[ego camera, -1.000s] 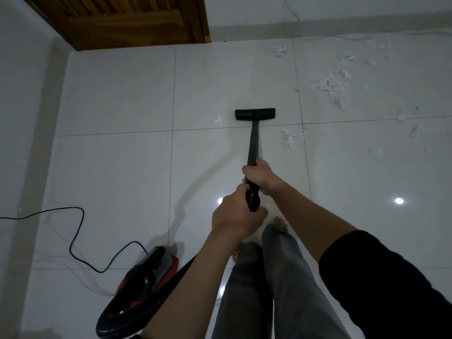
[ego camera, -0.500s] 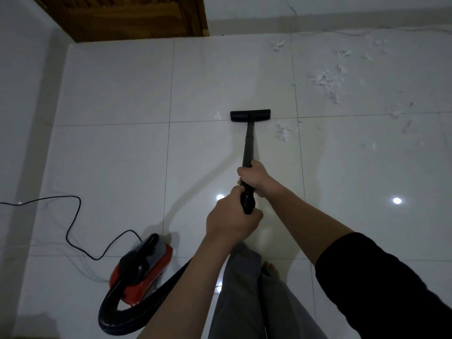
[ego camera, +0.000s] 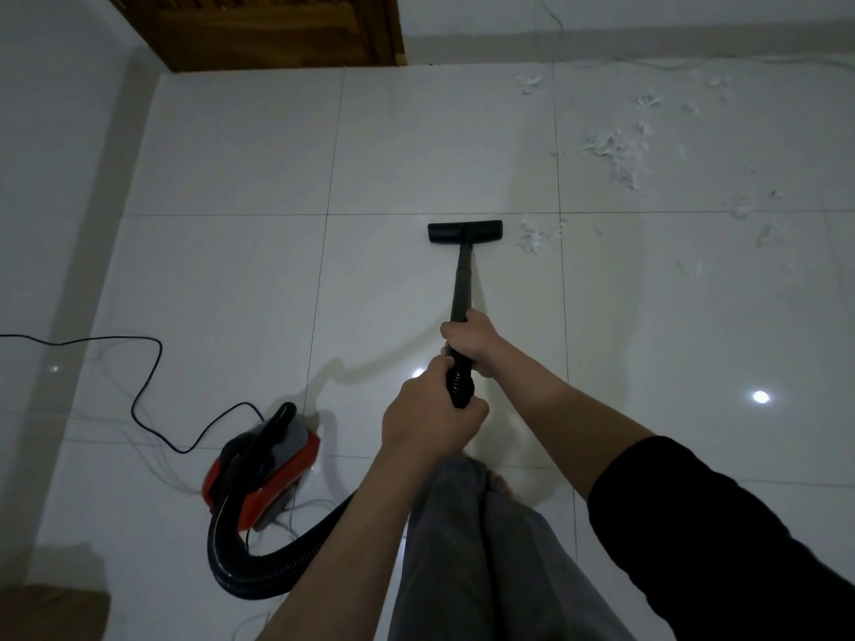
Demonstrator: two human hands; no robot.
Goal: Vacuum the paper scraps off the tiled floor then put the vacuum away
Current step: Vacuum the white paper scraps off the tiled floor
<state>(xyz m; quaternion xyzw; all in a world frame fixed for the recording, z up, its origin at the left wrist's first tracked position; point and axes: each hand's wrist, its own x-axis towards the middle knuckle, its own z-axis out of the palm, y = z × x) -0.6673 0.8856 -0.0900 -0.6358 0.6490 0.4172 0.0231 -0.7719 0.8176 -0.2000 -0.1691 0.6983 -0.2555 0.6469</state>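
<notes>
A black vacuum wand [ego camera: 462, 284] runs forward from my hands to a flat black floor nozzle [ego camera: 465, 231] resting on the white tiled floor [ego camera: 231, 279]. My right hand [ego camera: 472, 340] grips the wand's lower end. My left hand [ego camera: 432, 421] is closed around the ribbed hose end just behind it. A small clump of white paper scraps [ego camera: 536, 238] lies just right of the nozzle. More paper scraps [ego camera: 615, 150] are scattered over the far right tiles. The red and black vacuum body [ego camera: 263, 469] sits on the floor to my left, its black hose [ego camera: 259, 576] curving toward my hands.
A black power cord [ego camera: 143, 395] snakes over the floor from the left edge to the vacuum body. A wooden door [ego camera: 277, 30] stands at the far wall, with a white wall [ego camera: 51, 155] along the left. My legs in grey trousers [ego camera: 486, 562] stand below my hands.
The nozzle has been drawn back toward me, off the tile seam. The small scrap to the nozzle's left is gone. The vacuum body sits farther into view as I stepped back.
</notes>
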